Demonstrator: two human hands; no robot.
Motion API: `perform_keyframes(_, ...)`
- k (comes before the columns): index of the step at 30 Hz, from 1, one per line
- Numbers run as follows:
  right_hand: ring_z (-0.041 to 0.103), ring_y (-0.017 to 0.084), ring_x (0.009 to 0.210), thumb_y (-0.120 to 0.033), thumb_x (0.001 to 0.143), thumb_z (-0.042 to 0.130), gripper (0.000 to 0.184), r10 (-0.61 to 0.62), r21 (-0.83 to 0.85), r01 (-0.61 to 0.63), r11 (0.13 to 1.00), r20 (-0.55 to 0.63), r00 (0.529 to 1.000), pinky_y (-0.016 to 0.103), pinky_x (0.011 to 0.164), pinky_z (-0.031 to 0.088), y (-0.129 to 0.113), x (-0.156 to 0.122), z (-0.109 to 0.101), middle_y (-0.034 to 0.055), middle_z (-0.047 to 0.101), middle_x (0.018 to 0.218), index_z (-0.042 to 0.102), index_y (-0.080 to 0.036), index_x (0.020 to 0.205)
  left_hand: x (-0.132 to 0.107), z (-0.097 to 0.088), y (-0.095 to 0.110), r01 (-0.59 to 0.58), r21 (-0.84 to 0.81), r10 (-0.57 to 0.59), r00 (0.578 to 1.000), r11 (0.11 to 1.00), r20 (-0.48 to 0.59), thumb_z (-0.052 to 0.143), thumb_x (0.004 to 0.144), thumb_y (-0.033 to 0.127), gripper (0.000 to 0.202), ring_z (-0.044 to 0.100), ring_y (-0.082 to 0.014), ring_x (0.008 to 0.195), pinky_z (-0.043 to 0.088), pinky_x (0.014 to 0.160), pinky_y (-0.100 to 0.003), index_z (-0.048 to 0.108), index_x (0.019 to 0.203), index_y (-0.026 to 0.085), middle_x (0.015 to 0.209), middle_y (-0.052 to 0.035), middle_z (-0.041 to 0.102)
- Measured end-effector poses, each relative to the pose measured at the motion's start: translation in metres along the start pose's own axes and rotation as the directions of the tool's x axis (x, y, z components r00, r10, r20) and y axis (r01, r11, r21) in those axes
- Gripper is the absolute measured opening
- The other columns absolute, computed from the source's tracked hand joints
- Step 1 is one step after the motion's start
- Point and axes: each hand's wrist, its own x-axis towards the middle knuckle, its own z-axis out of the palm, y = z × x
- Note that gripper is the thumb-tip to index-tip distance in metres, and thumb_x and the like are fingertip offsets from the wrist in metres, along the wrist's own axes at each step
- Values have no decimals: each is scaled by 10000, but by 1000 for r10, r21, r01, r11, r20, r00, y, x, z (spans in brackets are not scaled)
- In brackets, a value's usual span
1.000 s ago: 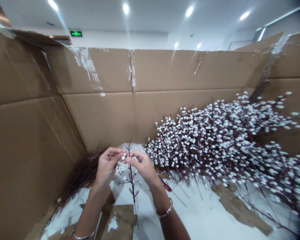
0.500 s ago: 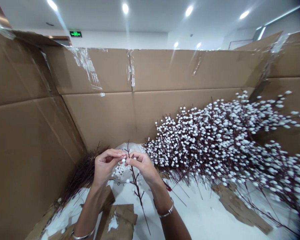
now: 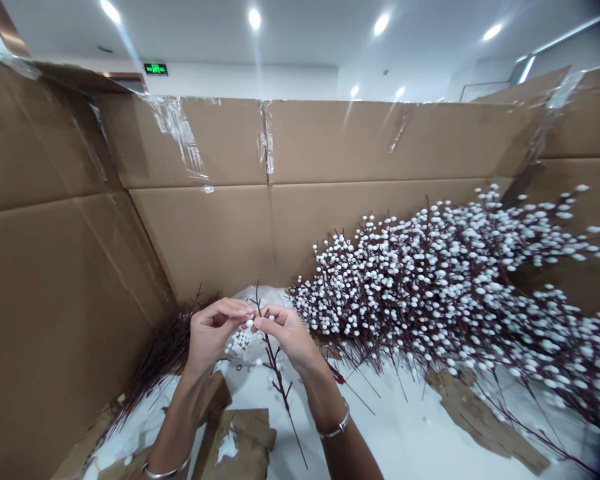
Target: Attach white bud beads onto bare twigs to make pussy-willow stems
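My left hand and my right hand meet at the fingertips around a thin dark twig. Both pinch it at a small white foam bud, though the fingers partly hide the grip. The twig's tip stands up behind my hands, and its long stem slants down towards me. Just below my left fingers lies a small heap of white buds. A large mass of white-budded branches rises to the right of my right hand, close to it.
Tall taped cardboard walls bound the left and back. A bundle of bare dark twigs lies at the left. Cardboard scraps rest on a white sheet. A small red object sits near my right wrist.
The twig's lower end has swung to the right. My hands stay nearly in place, still pinched together at the bud.
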Motion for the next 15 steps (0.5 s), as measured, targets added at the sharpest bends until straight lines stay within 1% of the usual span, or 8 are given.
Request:
perform_keyframes(5, 600, 162, 731, -298, 729, 704, 158, 11, 19, -12, 1000, 16, 1000, 293, 792, 422, 1, -1, 0, -4, 644, 675, 645, -182, 639, 0, 1, 5, 3, 7, -3, 1000, 1000, 9, 777, 728, 120, 75, 706, -185, 762, 573, 710, -293, 737, 717, 182, 724, -43, 741)
perform_keyframes(11, 603, 161, 732, -256, 746, 661, 148, -11, 15, 11, 1000, 25, 1000, 279, 771, 416, -5, -3, 2, -7, 631, 650, 636, -183, 620, 0, 1, 8, 84, 12, -84, 996, 996, -10, 799, 705, 141, 79, 703, -172, 742, 578, 634, -246, 734, 703, 185, 730, -36, 740)
perform_keyframes(15, 598, 163, 715, -256, 739, 655, 138, -13, 43, 12, 999, 27, 1000, 287, 784, 421, -7, -4, 5, -14, 611, 621, 638, -185, 622, 0, 0, 10, 113, -13, -113, 994, 993, 2, 785, 723, 144, 71, 709, -165, 737, 566, 575, -212, 732, 713, 191, 752, -34, 749)
